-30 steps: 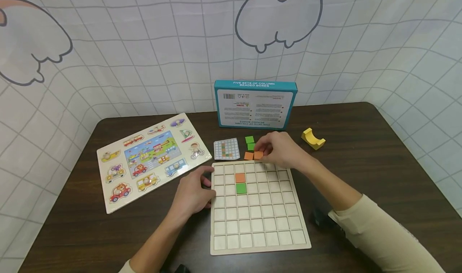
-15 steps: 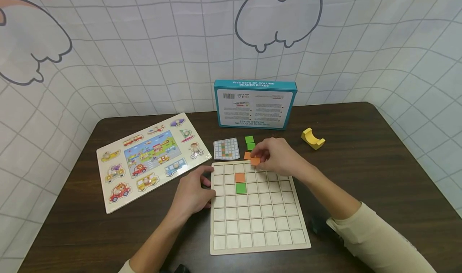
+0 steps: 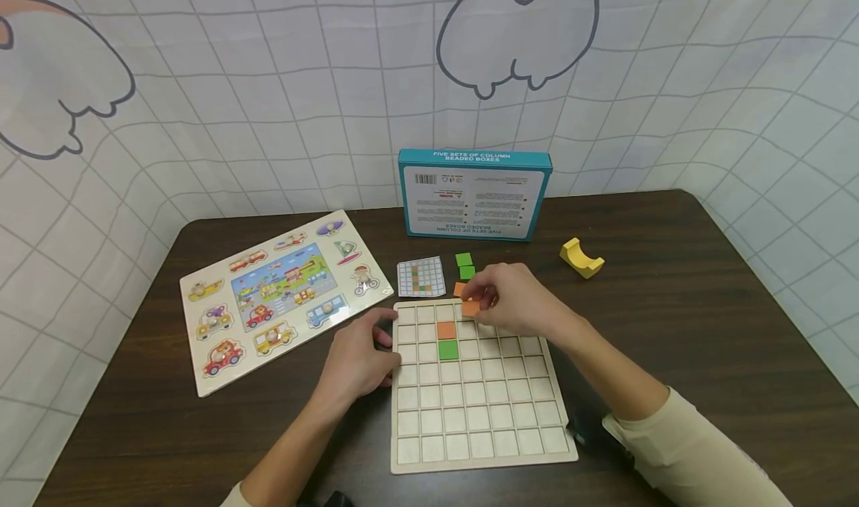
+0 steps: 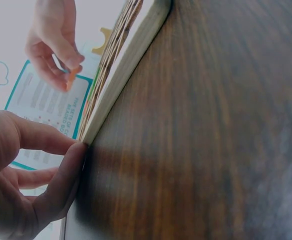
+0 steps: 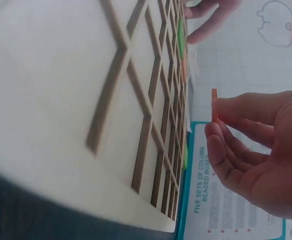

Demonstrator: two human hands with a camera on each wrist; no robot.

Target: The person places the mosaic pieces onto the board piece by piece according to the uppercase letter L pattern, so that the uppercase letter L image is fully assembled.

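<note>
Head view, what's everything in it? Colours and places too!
Table: one, dark brown, centre
Backdrop: one, white with grey lines, behind table
Box: one, teal and white, back centre
Grid board: one, pale wood, front centre
Orange tiles: three, orange, one in the board, one behind it, one held up
Green tiles: three, green, one in the board, two behind it
Card: one, mostly white, left of the loose tiles
Picture puzzle: one, cream and multicoloured, left
Curved block: one, yellow, right
Dark objects: at least two, black, partly hidden, lower part
Sleeves: two, cream, bottom
Left hand: one, bare, touching the board's left edge
Right hand: one, bare, holding an orange tile
</note>
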